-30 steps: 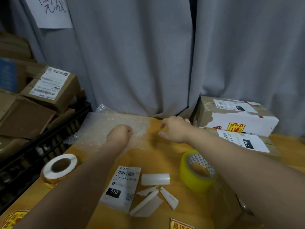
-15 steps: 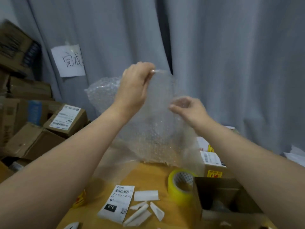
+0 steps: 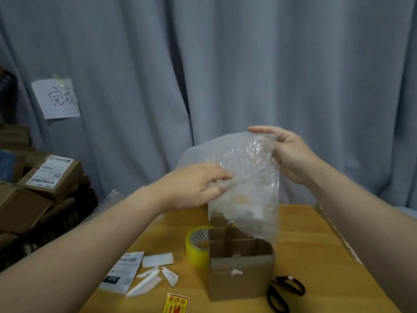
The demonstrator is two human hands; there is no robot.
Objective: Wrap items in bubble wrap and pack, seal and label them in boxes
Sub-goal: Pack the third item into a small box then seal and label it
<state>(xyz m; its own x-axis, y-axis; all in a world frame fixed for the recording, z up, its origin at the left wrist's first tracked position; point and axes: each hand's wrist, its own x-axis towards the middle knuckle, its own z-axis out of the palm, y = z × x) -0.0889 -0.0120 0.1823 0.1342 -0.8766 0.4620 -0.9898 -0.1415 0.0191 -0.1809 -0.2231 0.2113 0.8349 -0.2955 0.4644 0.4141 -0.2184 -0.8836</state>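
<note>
A clear sheet of bubble wrap [image 3: 250, 184] hangs in the air above an open brown cardboard box [image 3: 240, 271] on the wooden table [image 3: 311, 242]. My right hand [image 3: 287, 153] grips the sheet's upper right edge, fingers curled over it. My left hand [image 3: 194, 185] pinches the sheet's left side at mid height. The sheet's lower end reaches down to the box opening. What lies inside the box is too dark to tell.
A yellow tape roll [image 3: 197, 245] stands left of the box. A shipping label [image 3: 124, 271], white backing strips [image 3: 153, 273] and a fragile sticker [image 3: 176, 303] lie in front. Black scissors [image 3: 284, 292] lie right of the box. Labelled boxes [image 3: 45, 177] are stacked at left before a grey curtain [image 3: 225, 64].
The bubble wrap went from flat on the table to lifted, then moved right over the open box. My left hand dropped to the sheet's side; my right hand rose to its top edge.
</note>
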